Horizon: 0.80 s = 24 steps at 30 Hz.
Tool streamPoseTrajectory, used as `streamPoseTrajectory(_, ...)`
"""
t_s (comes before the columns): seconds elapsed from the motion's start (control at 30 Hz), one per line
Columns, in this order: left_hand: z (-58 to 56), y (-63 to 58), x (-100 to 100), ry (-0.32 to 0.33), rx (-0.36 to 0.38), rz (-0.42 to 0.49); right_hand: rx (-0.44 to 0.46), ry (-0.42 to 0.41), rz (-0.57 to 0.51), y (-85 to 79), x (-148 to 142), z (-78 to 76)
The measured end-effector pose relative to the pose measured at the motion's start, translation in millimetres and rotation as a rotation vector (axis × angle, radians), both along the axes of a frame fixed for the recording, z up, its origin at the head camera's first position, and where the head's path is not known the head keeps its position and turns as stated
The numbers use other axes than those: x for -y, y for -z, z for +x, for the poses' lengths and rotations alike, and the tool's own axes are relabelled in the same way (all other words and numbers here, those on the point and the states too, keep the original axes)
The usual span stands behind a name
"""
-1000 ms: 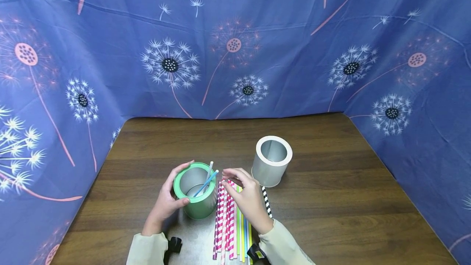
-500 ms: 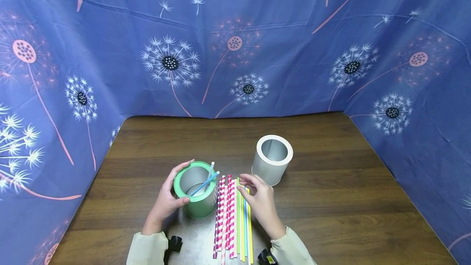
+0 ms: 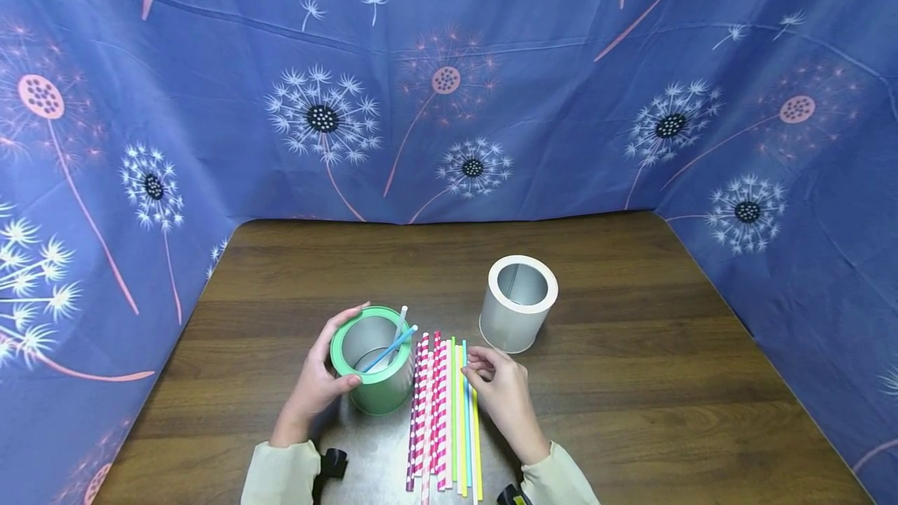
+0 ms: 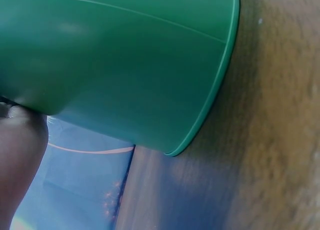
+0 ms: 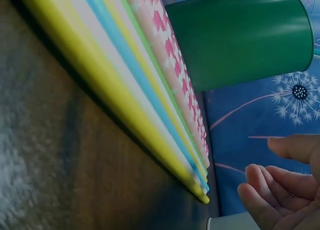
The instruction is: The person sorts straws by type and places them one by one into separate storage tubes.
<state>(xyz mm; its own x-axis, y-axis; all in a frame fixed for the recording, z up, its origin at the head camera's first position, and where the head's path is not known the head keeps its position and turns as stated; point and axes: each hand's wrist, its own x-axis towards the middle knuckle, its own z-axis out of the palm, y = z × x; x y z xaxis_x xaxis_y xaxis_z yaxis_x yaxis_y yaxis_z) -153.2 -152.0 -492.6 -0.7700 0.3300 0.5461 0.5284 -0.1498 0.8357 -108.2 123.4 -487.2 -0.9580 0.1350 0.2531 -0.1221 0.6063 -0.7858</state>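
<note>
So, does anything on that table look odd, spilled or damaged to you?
Nothing stands out: the green can and white can stand upright, and I see no spill or damage. The loose straws lie side by side, only their ends slightly uneven.

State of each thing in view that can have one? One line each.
Green can: mouth up, open-topped, two straws in it
Blue straw: in the green can, slanted, sticking out past the rim
White straw: same can, also sticking out
White can: upright, open-topped, no straws visible inside
Loose straws: lying side by side on the table
Left hand: gripping green can
Right hand: beside loose straws, no straw held
</note>
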Motion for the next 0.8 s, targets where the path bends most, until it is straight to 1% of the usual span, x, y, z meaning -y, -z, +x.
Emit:
streamPoseTrajectory(0.13, 0.7, -0.2, 0.3, -0.002, 0.006, -0.005, 0.02, -0.007, 0.004, 2.7, -1.8, 0.7)
streamPoseTrajectory(0.37, 1.1, -0.9, 0.0, -0.009, 0.013, -0.014, 0.063, -0.03, 0.105, 10.4, -8.2, 0.7)
streamPoseTrajectory(0.53, 1.5, -0.6, 0.0, -0.017, 0.017, -0.021, 0.106, -0.033, 0.097, 12.7, -9.5, 0.9)
streamPoseTrajectory(0.67, 1.2, 0.8, 0.1, -0.016, 0.015, -0.017, 0.141, -0.012, 0.089, 12.5, -10.2, 0.8)
streamPoseTrajectory(0.8, 0.3, 1.9, -0.4, -0.013, 0.002, -0.01, 0.164, 0.006, 0.106, 11.7, -11.4, 0.6)
